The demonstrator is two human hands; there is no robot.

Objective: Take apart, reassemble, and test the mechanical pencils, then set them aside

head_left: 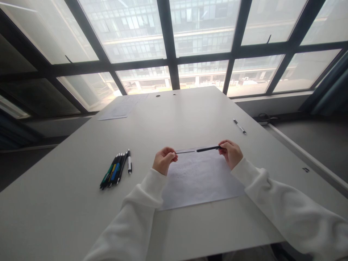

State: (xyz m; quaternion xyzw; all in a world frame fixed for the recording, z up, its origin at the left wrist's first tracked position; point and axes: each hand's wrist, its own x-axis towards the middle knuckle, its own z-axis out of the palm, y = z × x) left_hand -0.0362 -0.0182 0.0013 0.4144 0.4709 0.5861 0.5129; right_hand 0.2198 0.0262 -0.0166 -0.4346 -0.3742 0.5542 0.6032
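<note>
Head view: my forearms (140, 206) converge over the counter (176, 123), fingers of both hands curled closed. My left hand (164, 159) pinches a thin dark rod (186, 152); my right hand (230, 154) grips a black pen barrel (208, 148). Rod and barrel point at each other, tips just apart, above the far edge of a paper sheet (201, 181).

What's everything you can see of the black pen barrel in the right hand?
The black pen barrel is slim and dark, and looks like plastic. The right hand grips one end, hiding it. It is nearly level, seen against the far edge of the paper. Its free end points at the thin dark rod in the left hand, with a small gap between; nothing else visibly touches it.
</note>
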